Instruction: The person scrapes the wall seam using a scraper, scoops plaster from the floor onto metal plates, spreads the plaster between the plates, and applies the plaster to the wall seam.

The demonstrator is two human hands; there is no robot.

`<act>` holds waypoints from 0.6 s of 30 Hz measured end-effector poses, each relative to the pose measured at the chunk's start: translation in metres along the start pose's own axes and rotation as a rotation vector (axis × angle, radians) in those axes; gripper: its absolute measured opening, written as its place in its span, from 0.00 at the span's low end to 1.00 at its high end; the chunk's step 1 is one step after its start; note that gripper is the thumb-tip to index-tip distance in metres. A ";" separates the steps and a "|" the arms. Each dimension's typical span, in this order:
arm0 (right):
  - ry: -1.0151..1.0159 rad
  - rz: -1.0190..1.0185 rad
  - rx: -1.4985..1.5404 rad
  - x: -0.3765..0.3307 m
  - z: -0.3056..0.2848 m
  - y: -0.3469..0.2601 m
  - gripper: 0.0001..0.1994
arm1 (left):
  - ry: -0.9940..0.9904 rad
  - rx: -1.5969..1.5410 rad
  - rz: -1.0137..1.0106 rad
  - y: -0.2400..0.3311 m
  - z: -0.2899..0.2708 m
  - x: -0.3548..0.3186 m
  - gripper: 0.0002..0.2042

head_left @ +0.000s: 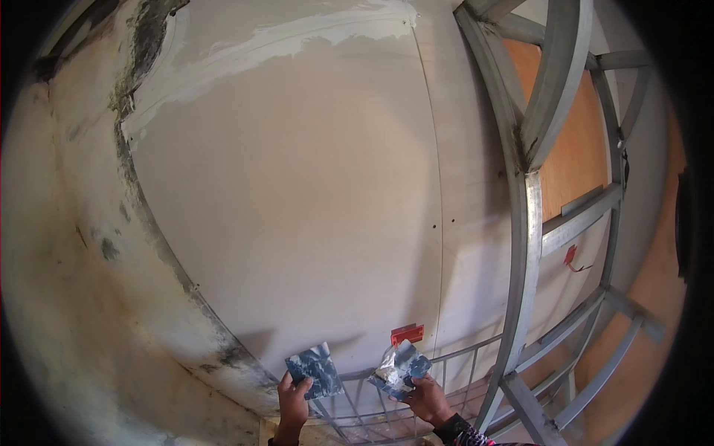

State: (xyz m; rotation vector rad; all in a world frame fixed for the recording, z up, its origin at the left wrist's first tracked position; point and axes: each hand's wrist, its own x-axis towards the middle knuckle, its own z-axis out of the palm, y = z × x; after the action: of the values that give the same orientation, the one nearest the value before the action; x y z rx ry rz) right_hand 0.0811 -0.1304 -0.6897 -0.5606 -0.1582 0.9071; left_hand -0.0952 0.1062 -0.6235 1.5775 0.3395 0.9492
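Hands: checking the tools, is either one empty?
No: the left hand holds a blue blade and the right hand a blade with white compound.

Forearms cut off at lower edge; metal frame (525, 223) base hidden beyond rim.

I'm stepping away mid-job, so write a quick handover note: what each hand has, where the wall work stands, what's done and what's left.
Left hand: grips a square, blue-stained flat blade, held up near the lower edge of the pale plasterboard wall.
Right hand: grips a second blue-stained flat blade carrying a lump of white filler.
A small red box sits just above the right blade.
Done: a band of white filler is spread across the top of the board.
Left, apparently: the vertical board joint looks bare. The grey metal stud frame at right is uncovered.
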 end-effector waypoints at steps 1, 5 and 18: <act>0.025 -0.015 0.019 -0.002 0.002 0.000 0.21 | 0.004 0.003 -0.001 -0.002 0.001 0.004 0.12; 0.022 -0.010 0.025 0.003 0.004 0.007 0.21 | 0.079 -0.379 -0.150 -0.003 0.004 0.013 0.15; 0.007 -0.045 0.036 0.001 0.014 0.006 0.05 | 0.104 -0.020 -0.253 -0.054 -0.035 -0.025 0.11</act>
State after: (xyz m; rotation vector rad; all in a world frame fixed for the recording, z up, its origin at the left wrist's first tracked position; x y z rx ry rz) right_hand 0.0727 -0.1208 -0.6813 -0.5244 -0.1473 0.8630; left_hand -0.1203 0.1268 -0.6836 1.4304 0.5859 0.8363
